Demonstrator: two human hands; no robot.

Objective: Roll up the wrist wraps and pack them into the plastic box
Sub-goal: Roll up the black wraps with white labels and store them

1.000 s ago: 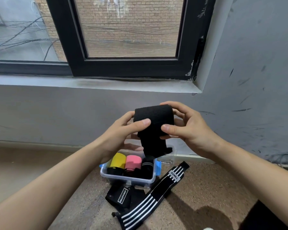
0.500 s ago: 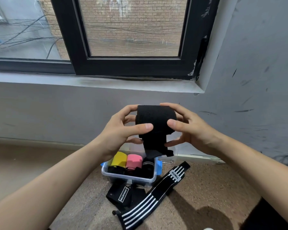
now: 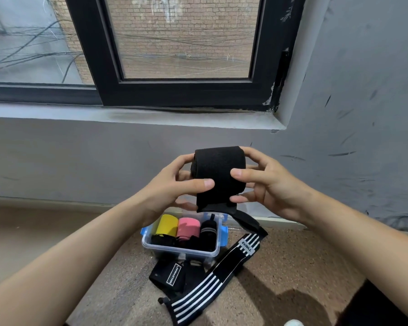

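mid-frame, the left hand [image 3: 172,184] and right hand [image 3: 270,184] both grip the black wrap [image 3: 218,170] above the plastic box [image 3: 174,251]; its hanging tail is shorter than 1 second ago, so rolling seems nearly done.

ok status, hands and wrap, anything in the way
Left hand and right hand grip the black wrap, mostly rolled, tail hanging. Plastic box open below, three rolls showing. Striped wrap and labelled wrap lie on the floor beside it.
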